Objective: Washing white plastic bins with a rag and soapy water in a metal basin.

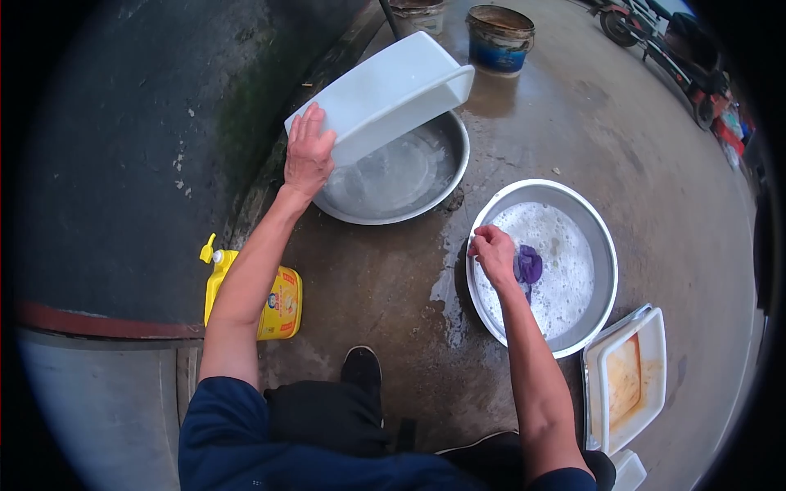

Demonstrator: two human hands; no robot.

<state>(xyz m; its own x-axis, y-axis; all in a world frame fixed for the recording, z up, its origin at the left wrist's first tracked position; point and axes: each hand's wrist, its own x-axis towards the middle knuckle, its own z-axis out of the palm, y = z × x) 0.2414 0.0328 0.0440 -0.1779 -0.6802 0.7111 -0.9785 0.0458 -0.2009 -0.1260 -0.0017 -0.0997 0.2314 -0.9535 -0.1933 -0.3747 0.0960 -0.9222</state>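
My left hand [309, 150] grips the near left end of a white plastic tub [381, 86], which is tilted on its side over a round metal basin [393, 178]. My right hand [493, 248] is at the left rim of a second metal basin [605, 245], its fingers curled; whether they grip the rim I cannot tell. Suds cover the water in this basin, and a purple cloth [530, 265] floats there beside my right wrist.
A yellow plastic jug [288, 304] stands under my left forearm by the wall. Stained white trays [654, 368] lie at the right. Beyond the basins are a blue bucket [498, 52] and a dirty white bucket [424, 18]. A scooter [669, 55] stands at the upper right.
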